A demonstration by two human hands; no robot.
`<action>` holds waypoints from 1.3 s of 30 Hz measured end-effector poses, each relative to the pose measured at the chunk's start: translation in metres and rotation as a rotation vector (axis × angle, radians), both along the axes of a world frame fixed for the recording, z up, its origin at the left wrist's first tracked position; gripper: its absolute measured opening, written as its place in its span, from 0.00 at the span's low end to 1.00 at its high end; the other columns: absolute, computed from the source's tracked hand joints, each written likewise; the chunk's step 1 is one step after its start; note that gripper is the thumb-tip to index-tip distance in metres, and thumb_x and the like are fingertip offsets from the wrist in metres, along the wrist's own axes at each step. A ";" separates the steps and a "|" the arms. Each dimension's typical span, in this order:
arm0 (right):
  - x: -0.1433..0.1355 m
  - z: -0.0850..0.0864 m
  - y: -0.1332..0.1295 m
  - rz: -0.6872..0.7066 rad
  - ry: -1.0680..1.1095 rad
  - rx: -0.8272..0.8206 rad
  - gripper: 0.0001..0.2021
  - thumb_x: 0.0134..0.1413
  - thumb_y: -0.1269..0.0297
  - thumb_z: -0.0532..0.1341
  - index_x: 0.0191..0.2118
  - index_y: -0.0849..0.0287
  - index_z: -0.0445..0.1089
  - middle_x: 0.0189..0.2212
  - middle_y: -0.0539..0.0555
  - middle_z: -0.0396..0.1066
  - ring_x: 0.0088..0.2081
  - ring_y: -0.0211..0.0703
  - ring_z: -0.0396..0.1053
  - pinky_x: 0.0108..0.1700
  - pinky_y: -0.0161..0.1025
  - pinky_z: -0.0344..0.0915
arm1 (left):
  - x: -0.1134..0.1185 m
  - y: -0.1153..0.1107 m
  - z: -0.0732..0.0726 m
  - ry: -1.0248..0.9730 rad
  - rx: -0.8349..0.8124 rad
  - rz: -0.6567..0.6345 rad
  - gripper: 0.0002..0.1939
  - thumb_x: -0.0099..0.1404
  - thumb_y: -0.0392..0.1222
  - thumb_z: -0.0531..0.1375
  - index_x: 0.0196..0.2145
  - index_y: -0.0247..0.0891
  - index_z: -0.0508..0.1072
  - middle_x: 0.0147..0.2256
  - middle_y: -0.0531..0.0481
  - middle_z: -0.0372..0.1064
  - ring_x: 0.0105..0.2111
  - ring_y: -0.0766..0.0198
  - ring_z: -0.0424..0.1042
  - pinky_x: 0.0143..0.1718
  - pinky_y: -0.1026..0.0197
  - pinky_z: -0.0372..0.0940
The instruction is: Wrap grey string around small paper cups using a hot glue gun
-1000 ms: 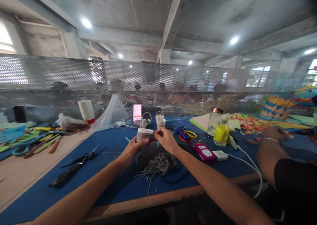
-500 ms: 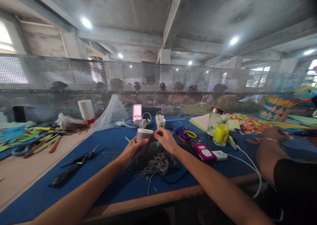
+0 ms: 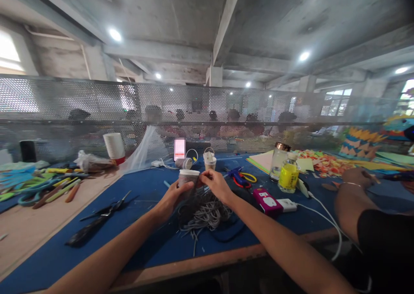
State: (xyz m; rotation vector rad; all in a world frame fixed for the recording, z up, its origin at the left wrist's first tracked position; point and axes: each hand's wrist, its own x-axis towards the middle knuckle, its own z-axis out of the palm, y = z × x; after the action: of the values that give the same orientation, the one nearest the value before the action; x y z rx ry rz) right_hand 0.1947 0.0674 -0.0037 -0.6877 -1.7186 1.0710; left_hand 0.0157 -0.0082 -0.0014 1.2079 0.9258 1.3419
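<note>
My left hand (image 3: pixel 177 195) is wrapped round a small paper cup (image 3: pixel 189 176) with a white rim and a grey cord covering on its side. Just right of the cup, my right hand (image 3: pixel 211 182) pinches what looks like a strand of grey cord at the cup's side; the strand itself is hard to make out. Below both hands a tangled heap of grey cord (image 3: pixel 207 212) lies on the blue mat (image 3: pixel 145 238). Behind the hands stand a white cup with a handle (image 3: pixel 210 161) and a cord-wrapped cup lying on its side (image 3: pixel 184 163).
Black scissors (image 3: pixel 100 220) lie left. On the right are a blue glue gun (image 3: pixel 237 176), a magenta box (image 3: pixel 267 200), a yellow-labelled bottle (image 3: pixel 289 177), a glass jar (image 3: pixel 278 162) and white cables. Another person's hand (image 3: pixel 357 177) works at far right. Stacked cups (image 3: pixel 114 146) stand back left.
The view has shifted slightly. Both hands keep nearly the same position at the cup, with only a small movement of my right fingers.
</note>
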 end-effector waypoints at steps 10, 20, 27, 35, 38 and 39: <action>-0.003 -0.012 0.002 -0.009 -0.073 0.091 0.15 0.55 0.54 0.70 0.41 0.58 0.70 0.37 0.51 0.77 0.39 0.43 0.75 0.48 0.41 0.71 | -0.005 0.003 -0.001 -0.059 -0.025 0.033 0.29 0.56 0.52 0.75 0.50 0.32 0.79 0.45 0.37 0.82 0.47 0.45 0.81 0.57 0.46 0.69; -0.001 -0.004 -0.013 -0.097 -0.136 0.211 0.12 0.58 0.59 0.68 0.42 0.57 0.69 0.36 0.51 0.76 0.39 0.43 0.75 0.46 0.40 0.70 | -0.007 0.013 -0.011 -0.101 0.013 0.064 0.29 0.57 0.51 0.74 0.53 0.36 0.77 0.48 0.40 0.80 0.46 0.51 0.79 0.53 0.50 0.71; 0.000 0.000 -0.019 -0.105 -0.173 0.317 0.05 0.60 0.63 0.65 0.39 0.58 0.71 0.34 0.50 0.77 0.37 0.42 0.75 0.46 0.39 0.70 | -0.008 0.014 -0.011 -0.017 0.028 0.192 0.31 0.54 0.53 0.76 0.52 0.37 0.76 0.46 0.43 0.79 0.45 0.52 0.78 0.50 0.52 0.70; -0.003 0.007 -0.037 0.135 -0.095 0.289 0.07 0.61 0.60 0.65 0.41 0.58 0.72 0.34 0.50 0.77 0.36 0.41 0.76 0.46 0.39 0.71 | -0.012 0.021 -0.016 0.038 0.048 0.285 0.32 0.51 0.52 0.77 0.50 0.36 0.75 0.47 0.41 0.78 0.44 0.52 0.78 0.46 0.54 0.71; -0.004 0.007 -0.043 0.215 -0.121 0.277 0.07 0.63 0.61 0.64 0.43 0.58 0.72 0.36 0.50 0.78 0.36 0.40 0.77 0.46 0.38 0.72 | -0.013 0.023 -0.018 0.013 0.061 0.269 0.31 0.52 0.53 0.76 0.49 0.36 0.75 0.46 0.42 0.78 0.43 0.53 0.78 0.44 0.55 0.71; -0.004 0.007 -0.042 0.216 -0.135 0.284 0.07 0.64 0.61 0.63 0.44 0.58 0.72 0.35 0.51 0.78 0.36 0.40 0.77 0.45 0.38 0.72 | -0.013 0.022 -0.017 0.002 0.060 0.269 0.30 0.53 0.53 0.76 0.48 0.36 0.75 0.44 0.42 0.78 0.42 0.54 0.78 0.43 0.55 0.71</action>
State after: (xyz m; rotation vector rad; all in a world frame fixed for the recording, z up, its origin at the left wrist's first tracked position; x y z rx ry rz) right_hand 0.1912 0.0254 0.0033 -0.4086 -2.0488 0.9137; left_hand 0.0029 0.0140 -0.0183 1.1600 1.0851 1.5902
